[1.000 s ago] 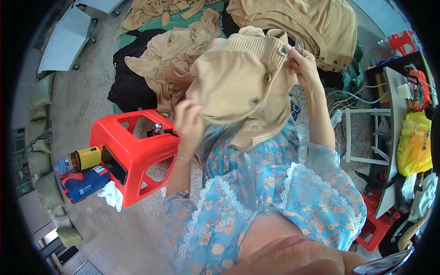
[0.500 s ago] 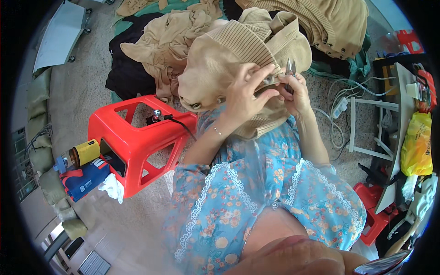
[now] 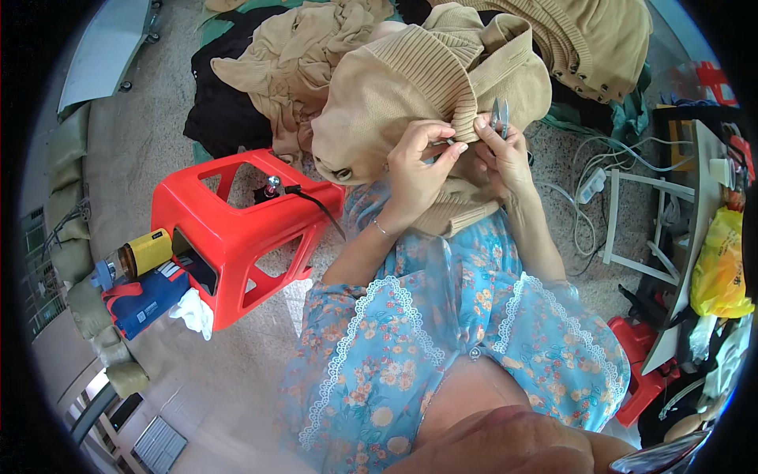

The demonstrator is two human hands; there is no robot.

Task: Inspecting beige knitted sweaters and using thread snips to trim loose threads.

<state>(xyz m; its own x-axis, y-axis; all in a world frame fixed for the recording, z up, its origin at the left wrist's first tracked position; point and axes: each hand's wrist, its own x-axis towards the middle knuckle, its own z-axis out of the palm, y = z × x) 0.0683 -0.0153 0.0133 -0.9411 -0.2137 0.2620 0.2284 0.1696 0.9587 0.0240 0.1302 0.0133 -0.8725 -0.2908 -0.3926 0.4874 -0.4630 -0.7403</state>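
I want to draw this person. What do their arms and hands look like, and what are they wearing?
Both forearms are bare. The left hand has a thin bracelet at its wrist; the right hand wears nothing. Short, sheer blue floral sleeves edged in white lace cover the upper arms.

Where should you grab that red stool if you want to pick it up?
Take the red stool by the rim of its square top, coming from above. The top has an open hole in the middle, so fingers can hook under the edge. Choose the near side: a small metal tool and black cord sit along the far side.
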